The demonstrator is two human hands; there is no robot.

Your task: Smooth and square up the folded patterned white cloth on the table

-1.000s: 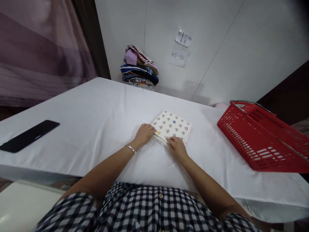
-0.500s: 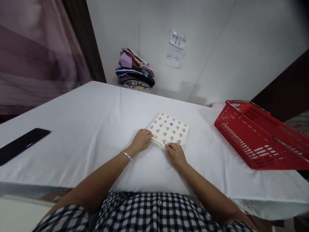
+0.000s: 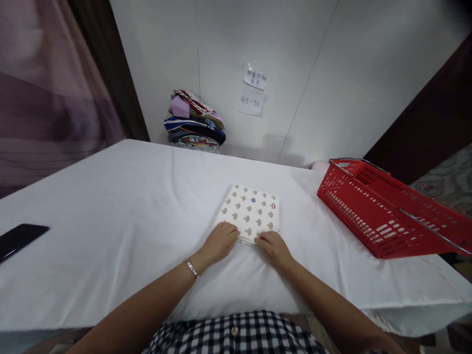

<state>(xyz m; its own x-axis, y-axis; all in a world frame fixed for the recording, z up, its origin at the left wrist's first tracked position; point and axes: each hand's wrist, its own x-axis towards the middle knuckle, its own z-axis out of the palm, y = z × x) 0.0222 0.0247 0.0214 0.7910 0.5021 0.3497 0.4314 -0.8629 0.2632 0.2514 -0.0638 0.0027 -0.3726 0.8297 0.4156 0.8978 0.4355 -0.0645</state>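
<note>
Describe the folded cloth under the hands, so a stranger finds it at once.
On the white table, left of the red basket, lies a small folded cloth; the left hand and right hand touch its near edge. Unlike the colourful pile by the wall, it is cream with grey motifs.

A folded square of cream cloth (image 3: pixel 250 214) carries rows of grey mushroom-like motifs, broken by one blue, one red and a hint of pink at its edge. It lies on a desk draped in plain white fabric (image 3: pixel 121 206). To the right, a bright red slotted plastic basket (image 3: pixel 383 211) with grey metal handles. At the far wall, a stack of folded cloths (image 3: pixel 194 125) in lilac, navy, grey and red-and-white print. A glossy black flat phone (image 3: pixel 18 238) lies at left.
</note>
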